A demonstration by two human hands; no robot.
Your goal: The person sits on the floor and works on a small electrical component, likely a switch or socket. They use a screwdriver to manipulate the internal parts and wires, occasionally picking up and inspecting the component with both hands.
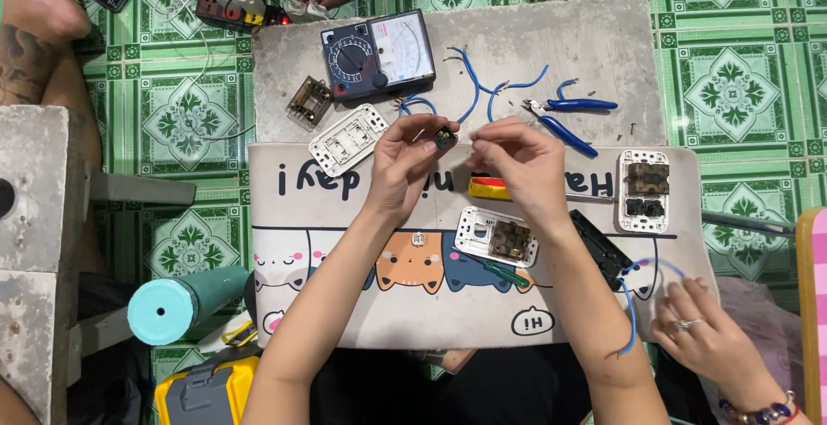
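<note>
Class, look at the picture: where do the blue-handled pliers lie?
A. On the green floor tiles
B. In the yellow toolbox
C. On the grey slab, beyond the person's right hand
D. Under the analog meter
C: the blue-handled pliers rest on the grey slab, just beyond the right hand.

Both hands (465, 162) raised together, fingertips pinched; forearms converging

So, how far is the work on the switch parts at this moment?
Looks partly done. Several pieces already lie taken apart: a white switch plate, a brown insert, a white frame with brown module. In hand: the left hand holds a small dark switch module, the right hand pinching beside it. Loose blue wires and the two-module plate lie untouched.
</note>
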